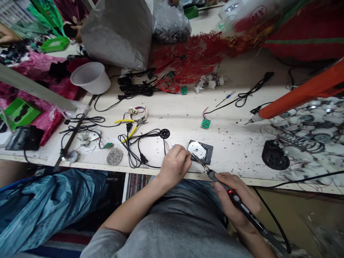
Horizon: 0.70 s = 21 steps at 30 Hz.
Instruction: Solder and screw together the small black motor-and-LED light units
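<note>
My right hand point(236, 197) is wrapped round a black soldering iron point(243, 208) with a small red light on its handle. The iron's tip reaches the edge of a white plate-like part point(197, 149) that lies in a black rectangular holder point(208, 154). Just left of that part, my left hand point(176, 163) is closed in a pinch, and whatever is between its fingertips is too small to make out. Thin red wires come out near a black round part point(165, 134) beyond my left hand. A green circuit board point(205, 123) with a cable lies behind the holder.
Yellow-handled pliers point(137, 125), black cables and a round dish of grey bits point(114, 157) lie to the left. An orange electric screwdriver point(295, 95) hangs at right over many white motors point(319, 132). A white tub point(91, 77) and red wires point(188, 53) are farther back.
</note>
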{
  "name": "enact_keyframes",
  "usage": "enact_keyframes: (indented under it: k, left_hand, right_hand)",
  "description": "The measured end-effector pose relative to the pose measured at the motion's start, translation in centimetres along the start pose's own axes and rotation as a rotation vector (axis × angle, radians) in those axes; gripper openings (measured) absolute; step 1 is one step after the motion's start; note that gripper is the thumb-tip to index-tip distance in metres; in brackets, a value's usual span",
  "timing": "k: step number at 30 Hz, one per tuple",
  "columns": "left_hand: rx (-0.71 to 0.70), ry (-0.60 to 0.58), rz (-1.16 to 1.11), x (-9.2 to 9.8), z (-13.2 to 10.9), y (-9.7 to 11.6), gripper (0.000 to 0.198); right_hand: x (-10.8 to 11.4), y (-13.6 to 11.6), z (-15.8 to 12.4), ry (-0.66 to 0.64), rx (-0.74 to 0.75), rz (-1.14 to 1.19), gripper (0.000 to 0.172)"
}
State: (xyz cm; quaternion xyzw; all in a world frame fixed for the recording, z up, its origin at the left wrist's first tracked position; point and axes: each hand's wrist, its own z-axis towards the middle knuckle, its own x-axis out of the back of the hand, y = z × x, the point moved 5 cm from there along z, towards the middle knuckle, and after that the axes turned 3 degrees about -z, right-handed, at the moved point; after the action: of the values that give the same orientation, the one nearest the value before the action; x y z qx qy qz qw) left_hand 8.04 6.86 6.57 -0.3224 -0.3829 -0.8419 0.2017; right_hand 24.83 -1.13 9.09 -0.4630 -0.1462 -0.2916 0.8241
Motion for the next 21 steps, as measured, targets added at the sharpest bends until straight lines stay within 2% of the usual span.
enact_keyframes:
  k: [11, 14, 17, 19, 21]
  left_hand:
    - [-0.002, 0.018, 0.017, 0.0, 0.0, -0.1, 0.011]
    - [-0.013, 0.010, 0.006, 0.1, 0.0, -0.1, 0.011]
    - [-0.032, 0.017, -0.009, 0.4, 0.1, -0.2, 0.010]
    - [-0.039, 0.025, -0.021, 0.4, 0.1, -0.3, 0.010]
    - [-0.041, 0.028, -0.040, 0.4, 0.2, -0.4, 0.010]
  right_hand:
    - [1.6, 1.9, -2.0, 0.125, -0.109, 0.012, 0.029]
    - [2.7, 2.1, -2.1, 0.171, -0.125, -0.027, 0.029]
    - [5.7, 2.5, -1.5, 0.320, -0.170, -0.197, 0.018]
    - [9.1, 3.0, -1.1, 0.526, -0.265, -0.321, 0.013]
    - [12.7, 3.6, -1.1, 0.747, -0.362, -0.386, 0.017]
